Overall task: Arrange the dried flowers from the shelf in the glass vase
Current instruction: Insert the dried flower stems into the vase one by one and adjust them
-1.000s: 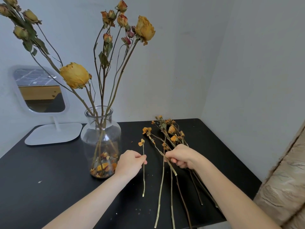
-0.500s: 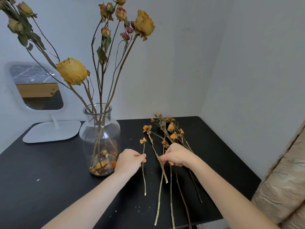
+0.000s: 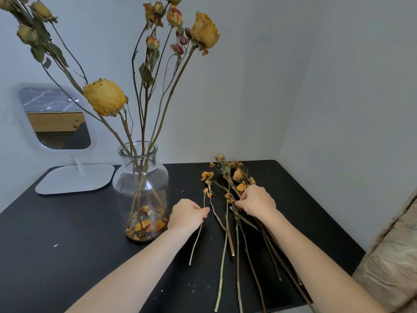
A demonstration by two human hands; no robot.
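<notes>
While the left hand [image 3: 188,214] pinches a thin dried stem [image 3: 198,233], bloom toward 12 o'clock, cut end 6, the right hand [image 3: 256,203] closes on the stem bundle [image 3: 237,222] at the glass vase's [image 3: 141,190] 3 o'clock.

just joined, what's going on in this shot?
A person is sorting dried flowers on a black table. The left hand pinches one thin single stem; the right hand grips into the loose bunch of stems lying flat beside it. The glass vase stands upright to the left and already holds several tall dried roses. A white mirror stands behind.
</notes>
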